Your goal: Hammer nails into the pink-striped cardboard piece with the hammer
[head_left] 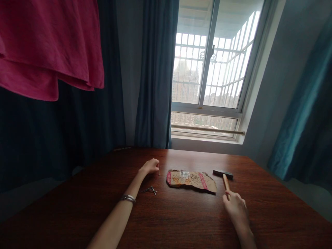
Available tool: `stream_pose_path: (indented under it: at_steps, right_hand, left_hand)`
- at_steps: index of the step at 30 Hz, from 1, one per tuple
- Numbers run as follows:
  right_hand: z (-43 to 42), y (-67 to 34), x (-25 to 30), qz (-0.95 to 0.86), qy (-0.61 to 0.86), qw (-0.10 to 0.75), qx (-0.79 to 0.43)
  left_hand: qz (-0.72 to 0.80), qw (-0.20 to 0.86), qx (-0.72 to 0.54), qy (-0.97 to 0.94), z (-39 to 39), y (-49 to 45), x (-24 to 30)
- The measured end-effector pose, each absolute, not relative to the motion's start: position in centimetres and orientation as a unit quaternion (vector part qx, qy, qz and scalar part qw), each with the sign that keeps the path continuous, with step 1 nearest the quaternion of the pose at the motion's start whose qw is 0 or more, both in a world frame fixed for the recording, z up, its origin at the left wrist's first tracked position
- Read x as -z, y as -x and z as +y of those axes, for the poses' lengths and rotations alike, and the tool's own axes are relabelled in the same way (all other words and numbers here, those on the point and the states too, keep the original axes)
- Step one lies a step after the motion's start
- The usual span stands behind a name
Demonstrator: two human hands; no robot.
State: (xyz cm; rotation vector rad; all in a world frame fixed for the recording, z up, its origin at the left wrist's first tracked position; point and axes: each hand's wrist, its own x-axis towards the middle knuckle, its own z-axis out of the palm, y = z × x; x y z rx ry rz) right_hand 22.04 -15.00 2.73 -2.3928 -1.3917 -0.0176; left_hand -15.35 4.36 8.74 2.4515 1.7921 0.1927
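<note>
My left hand [150, 166] is closed in a pinch on a nail [159, 172], which points down just above or at the table, left of the board. Below that hand lies a small pile of nails [150, 190]. A flat, rough-edged piece of board [192, 180], dotted with holes and marked with pink bands, rests on the table between my hands. A couple of nails [182, 172] stand upright in its pale patch. On the right, my right hand [235, 204] is wrapped round the wooden handle of a hammer [226, 181], whose dark head rests on the table.
The brown wooden table [166, 221] reaches back to the wall under a barred window [207, 69]. Blue curtains [157, 76] hang behind it and at the right. A pink cloth [52, 45] hangs at the upper left.
</note>
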Motion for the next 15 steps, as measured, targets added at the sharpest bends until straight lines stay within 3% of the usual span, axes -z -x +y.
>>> stream_pose_path:
  at_steps: [6,12,15]
  right_hand:
    - [-14.9,-22.1,-2.7,-0.5,0.846,0.184,0.002]
    - [-15.0,-22.1,-2.6,-0.498,0.846,0.188,-0.004]
    - [-14.9,-22.3,-2.7,-0.5,0.844,0.192,-0.002]
  left_hand:
    - [0.592,0.023,-0.122,-0.796,5.3,16.2,-8.5]
    - [0.615,0.19,0.016,-0.765,6.7,18.4,-8.5]
    - [0.623,0.223,0.034,-0.749,7.2,19.1,-8.4]
